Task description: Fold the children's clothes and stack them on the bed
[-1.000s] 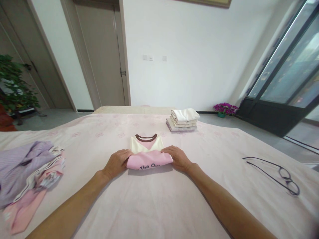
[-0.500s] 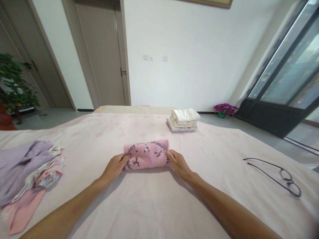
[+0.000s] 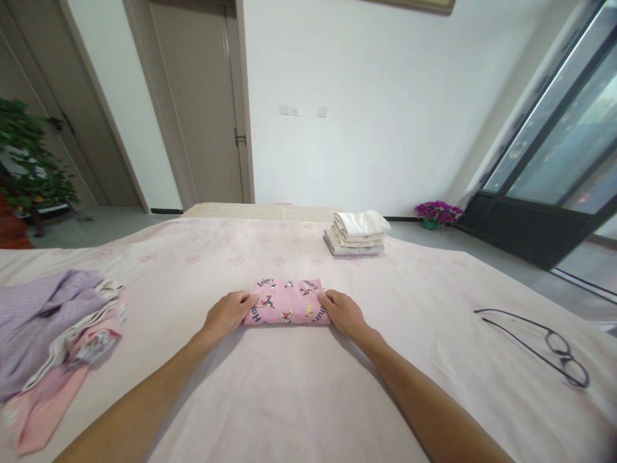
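One pink garment [image 3: 288, 301], one stack [image 3: 359, 233] of perhaps four, one heap [image 3: 53, 321], one pair of glasses [image 3: 544, 341].

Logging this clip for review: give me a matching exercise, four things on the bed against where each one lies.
Things: 1 pink shirt; 2 glasses; 3 folded stack; 4 loose clothes.
Places: A far side of the bed; B left edge; C between left hand and right hand; D right side.
Pairs: 1-C; 2-D; 3-A; 4-B.
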Available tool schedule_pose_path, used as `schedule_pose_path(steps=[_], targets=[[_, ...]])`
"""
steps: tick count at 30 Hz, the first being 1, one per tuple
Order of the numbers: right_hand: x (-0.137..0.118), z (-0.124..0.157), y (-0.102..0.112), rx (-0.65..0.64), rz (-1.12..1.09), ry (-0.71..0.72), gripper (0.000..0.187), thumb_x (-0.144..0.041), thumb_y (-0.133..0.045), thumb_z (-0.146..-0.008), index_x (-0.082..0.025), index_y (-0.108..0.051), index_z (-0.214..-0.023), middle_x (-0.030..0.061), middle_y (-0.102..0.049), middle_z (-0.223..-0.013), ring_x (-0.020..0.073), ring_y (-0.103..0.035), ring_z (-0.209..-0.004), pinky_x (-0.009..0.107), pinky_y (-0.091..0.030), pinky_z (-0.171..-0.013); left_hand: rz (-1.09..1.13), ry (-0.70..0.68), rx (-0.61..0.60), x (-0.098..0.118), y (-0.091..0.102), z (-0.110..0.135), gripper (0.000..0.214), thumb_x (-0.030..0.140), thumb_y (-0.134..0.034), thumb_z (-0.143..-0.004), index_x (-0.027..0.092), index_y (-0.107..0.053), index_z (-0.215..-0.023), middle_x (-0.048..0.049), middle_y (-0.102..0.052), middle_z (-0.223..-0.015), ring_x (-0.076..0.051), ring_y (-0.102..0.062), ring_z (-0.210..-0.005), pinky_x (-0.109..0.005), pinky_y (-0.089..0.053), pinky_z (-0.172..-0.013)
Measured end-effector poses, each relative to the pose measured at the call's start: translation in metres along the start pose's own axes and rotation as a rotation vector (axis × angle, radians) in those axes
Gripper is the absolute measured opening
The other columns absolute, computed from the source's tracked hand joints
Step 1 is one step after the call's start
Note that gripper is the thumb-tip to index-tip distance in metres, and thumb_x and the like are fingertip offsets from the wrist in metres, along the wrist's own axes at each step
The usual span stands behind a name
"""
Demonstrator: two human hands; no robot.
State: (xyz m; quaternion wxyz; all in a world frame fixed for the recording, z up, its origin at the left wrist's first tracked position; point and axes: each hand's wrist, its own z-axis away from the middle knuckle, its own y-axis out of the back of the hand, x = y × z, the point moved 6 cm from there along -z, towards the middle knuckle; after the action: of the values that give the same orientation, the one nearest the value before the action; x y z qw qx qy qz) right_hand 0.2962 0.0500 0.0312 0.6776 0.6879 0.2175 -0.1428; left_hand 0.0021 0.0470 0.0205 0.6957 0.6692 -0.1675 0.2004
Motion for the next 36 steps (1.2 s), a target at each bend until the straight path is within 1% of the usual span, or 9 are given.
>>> schedule_pose_path(steps=[4,7,9,13,15,17,21,28,36], targets=[[0.001,-0.001,0.001,-0.059,0.022,-0.001,0.045,-0.050,-0.038,-0.097,-0.020,-0.059,-0.072,0.0041,-0.066,-0.077,0.0146,-0.055,-0.070,0.025,-0.027,-0.061,-0.086,0.004,0.008,0.004,0.002,0.003,0.051,0.062,-0.033,-0.089,0.023,-0.060,-0.071,-0.0033,-0.067,-0.076,-0.020,-0.060,-0.070,-0.027,-0.028,-0.057],[0.006,-0.003,0.008,-0.024,0.023,-0.017,0.050,-0.055,-0.035,-0.097,-0.020,-0.059,-0.071,0.0058,-0.068,-0.079,0.0161,-0.056,-0.071,0.026,-0.028,-0.061,-0.133,0.000,0.026,0.007,0.004,0.008,0.053,0.062,-0.029,-0.090,0.024,-0.060,-0.071,-0.0045,-0.069,-0.079,-0.022,-0.062,-0.073,-0.028,-0.028,-0.058],[0.011,-0.003,0.014,0.026,-0.001,-0.049,0.048,-0.053,-0.034,-0.097,-0.020,-0.060,-0.073,0.0060,-0.068,-0.080,0.0167,-0.057,-0.072,0.026,-0.030,-0.062,-0.150,-0.002,0.032,0.010,0.006,0.011,0.053,0.062,-0.029,-0.091,0.024,-0.061,-0.072,-0.0053,-0.070,-0.081,-0.024,-0.064,-0.075,-0.029,-0.029,-0.058],[0.017,0.000,0.020,0.118,-0.114,-0.103,0.039,-0.053,-0.040,-0.095,-0.022,-0.063,-0.089,0.0042,-0.070,-0.086,0.0174,-0.060,-0.076,0.026,-0.033,-0.064,-0.169,0.012,0.018,0.012,0.007,0.012,0.054,0.062,-0.030,-0.090,0.024,-0.063,-0.072,-0.0064,-0.071,-0.081,-0.025,-0.065,-0.075,-0.029,-0.031,-0.058],[0.017,0.000,0.019,0.126,-0.155,-0.101,0.037,-0.054,-0.044,-0.093,-0.023,-0.063,-0.101,0.0030,-0.070,-0.088,0.0178,-0.061,-0.077,0.026,-0.035,-0.065,-0.183,0.020,0.020,0.011,0.007,0.010,0.054,0.063,-0.030,-0.090,0.024,-0.063,-0.072,-0.0067,-0.071,-0.080,-0.025,-0.065,-0.074,-0.028,-0.031,-0.058],[0.018,-0.002,0.017,0.125,-0.153,-0.086,0.031,-0.047,-0.048,-0.092,-0.024,-0.064,-0.105,0.0027,-0.071,-0.090,0.0180,-0.062,-0.080,0.026,-0.037,-0.066,-0.205,0.024,0.034,0.010,0.007,0.009,0.055,0.063,-0.030,-0.090,0.024,-0.063,-0.071,-0.0069,-0.071,-0.079,-0.024,-0.064,-0.072,-0.028,-0.030,-0.058],[0.024,-0.013,0.015,0.148,-0.128,-0.083,0.025,-0.032,-0.048,-0.090,-0.022,-0.071,-0.094,0.0041,-0.073,-0.096,0.0172,-0.063,-0.083,0.026,-0.038,-0.067,-0.239,0.031,0.065,0.007,0.008,0.007,0.053,0.063,-0.032,-0.089,0.024,-0.063,-0.072,-0.0064,-0.070,-0.077,-0.024,-0.064,-0.073,-0.029,-0.028,-0.057],[0.031,-0.027,0.010,0.123,-0.190,-0.133,0.022,-0.037,-0.056,-0.086,-0.026,-0.075,-0.091,0.0011,-0.075,-0.092,0.0170,-0.065,-0.079,0.025,-0.039,-0.064,-0.231,0.044,0.042,0.008,0.007,0.008,0.051,0.063,-0.032,-0.089,0.024,-0.060,-0.069,-0.0044,-0.070,-0.077,-0.024,-0.063,-0.073,-0.028,-0.028,-0.057],[0.030,-0.025,0.008,0.180,-0.271,-0.079,0.018,-0.036,-0.061,-0.084,-0.028,-0.074,-0.093,-0.0024,-0.074,-0.093,0.0170,-0.066,-0.085,0.026,-0.044,-0.072,-0.221,0.036,0.061,0.004,0.004,0.007,0.053,0.066,-0.031,-0.089,0.025,-0.059,-0.070,-0.0046,-0.069,-0.077,-0.025,-0.063,-0.073,-0.028,-0.028,-0.057]])
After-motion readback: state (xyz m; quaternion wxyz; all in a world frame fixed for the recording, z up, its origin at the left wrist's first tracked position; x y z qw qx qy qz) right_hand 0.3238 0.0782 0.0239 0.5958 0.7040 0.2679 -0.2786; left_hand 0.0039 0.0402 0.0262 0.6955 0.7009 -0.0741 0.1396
